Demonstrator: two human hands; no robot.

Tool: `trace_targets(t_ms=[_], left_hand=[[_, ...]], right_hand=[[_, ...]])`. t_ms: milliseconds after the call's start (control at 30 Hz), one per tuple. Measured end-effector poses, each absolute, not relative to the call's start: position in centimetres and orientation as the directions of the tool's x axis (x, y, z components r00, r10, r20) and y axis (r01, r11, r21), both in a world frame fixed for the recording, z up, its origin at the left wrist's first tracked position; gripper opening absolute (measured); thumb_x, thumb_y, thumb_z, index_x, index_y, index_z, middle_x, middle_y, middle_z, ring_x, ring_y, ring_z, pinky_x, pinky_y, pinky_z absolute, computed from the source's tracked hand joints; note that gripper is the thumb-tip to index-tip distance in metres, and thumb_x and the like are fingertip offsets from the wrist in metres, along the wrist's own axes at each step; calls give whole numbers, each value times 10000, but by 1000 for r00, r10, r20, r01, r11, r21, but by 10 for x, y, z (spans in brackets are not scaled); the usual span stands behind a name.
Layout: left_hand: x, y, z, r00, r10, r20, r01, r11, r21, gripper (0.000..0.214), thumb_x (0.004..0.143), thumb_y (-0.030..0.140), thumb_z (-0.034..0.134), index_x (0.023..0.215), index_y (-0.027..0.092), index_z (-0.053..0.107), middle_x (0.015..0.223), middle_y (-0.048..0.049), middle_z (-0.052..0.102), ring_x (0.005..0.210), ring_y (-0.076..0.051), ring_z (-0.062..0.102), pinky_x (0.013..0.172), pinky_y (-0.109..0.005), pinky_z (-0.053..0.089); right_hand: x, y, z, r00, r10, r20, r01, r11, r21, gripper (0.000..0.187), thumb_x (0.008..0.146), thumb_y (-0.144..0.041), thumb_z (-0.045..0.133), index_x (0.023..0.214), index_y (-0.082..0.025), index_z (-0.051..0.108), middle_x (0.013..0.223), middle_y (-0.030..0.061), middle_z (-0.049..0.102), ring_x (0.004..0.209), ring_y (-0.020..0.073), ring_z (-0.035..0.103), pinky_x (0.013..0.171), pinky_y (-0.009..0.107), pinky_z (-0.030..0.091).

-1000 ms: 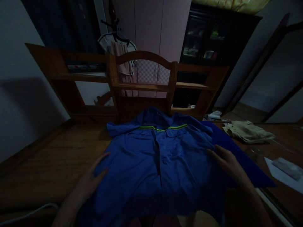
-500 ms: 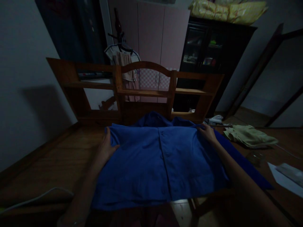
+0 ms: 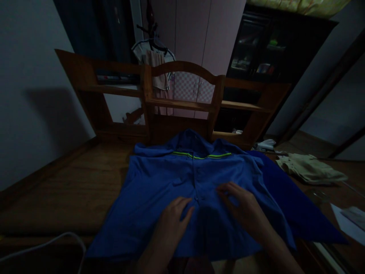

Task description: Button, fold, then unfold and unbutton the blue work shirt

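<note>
A blue button-front shirt with a yellow-green stripe across its chest lies spread on the wooden desk, collar toward the shelf. My left hand hovers over its lower front, just left of the button line, thumb and fingers apart with nothing between them. To the right of the buttons is my right hand, fingers curved and parted, also holding nothing. Whether the fingertips touch the cloth I cannot tell. A darker blue cloth sticks out from under the shirt's right side.
A wooden shelf stands along the desk's back edge. Folded pale cloth and white paper lie at the right. A white cable runs along the front left. Bare desk surface shows at left.
Both hands have let go of the shirt's sides and come inward to the button line. The shirt now lies flatter, with its chest stripe showing. The view has tilted down slightly.
</note>
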State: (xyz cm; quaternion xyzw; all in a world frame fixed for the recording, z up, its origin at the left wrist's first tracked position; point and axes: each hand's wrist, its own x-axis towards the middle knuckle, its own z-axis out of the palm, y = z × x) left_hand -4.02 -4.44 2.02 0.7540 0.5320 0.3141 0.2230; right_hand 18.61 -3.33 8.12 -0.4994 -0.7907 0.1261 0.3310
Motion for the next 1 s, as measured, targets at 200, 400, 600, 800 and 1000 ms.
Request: trace_targets(t_ms=[200, 400, 600, 800, 1000], left_hand=[[-7, -26, -3, 116, 963, 244, 687, -255, 680, 277, 889, 179, 471, 1139, 222, 581, 1046, -60, 577, 972, -189, 580, 869, -319, 472], [-10, -14, -1, 179, 961, 211, 612, -277, 741, 168, 834, 132, 556, 969, 219, 605, 992, -25, 567, 946, -167, 564, 853, -277, 444], [-11, -10, -4, 189, 955, 228, 571, -296, 766, 95, 834, 125, 550, 877, 208, 566, 929, -10, 565, 895, -156, 553, 810, -265, 423], [-10, -13, -2, 216, 956, 198, 624, -291, 725, 28, 869, 167, 508, 867, 188, 526, 903, -36, 573, 874, -189, 549, 800, -308, 415], [-9, -14, 11, 191, 973, 129, 539, -214, 815, 86, 877, 148, 434, 858, 184, 510, 875, -58, 604, 839, -193, 585, 772, -305, 419]], right_hand=[[164, -39, 33, -323, 906, 275, 667, 424, -613, 234, 926, -133, 451, 1028, -253, 624, 988, 22, 600, 874, 152, 601, 762, 251, 469], [156, -39, 12, -276, 908, 314, 761, 406, -506, 256, 921, -121, 439, 1064, -248, 609, 1007, 32, 572, 868, 160, 585, 764, 269, 475], [149, -47, -2, -281, 890, 360, 856, 402, -325, 300, 901, -96, 447, 1131, -214, 600, 1056, 70, 569, 957, 217, 542, 855, 360, 461], [143, -52, -9, -159, 911, 380, 857, 318, -405, 341, 908, -118, 449, 1206, -201, 593, 1050, 94, 554, 944, 230, 533, 821, 380, 465], [151, -50, 7, -15, 936, 350, 567, 297, -769, 262, 931, -218, 483, 1146, -230, 630, 970, 50, 564, 851, 158, 579, 740, 271, 484]])
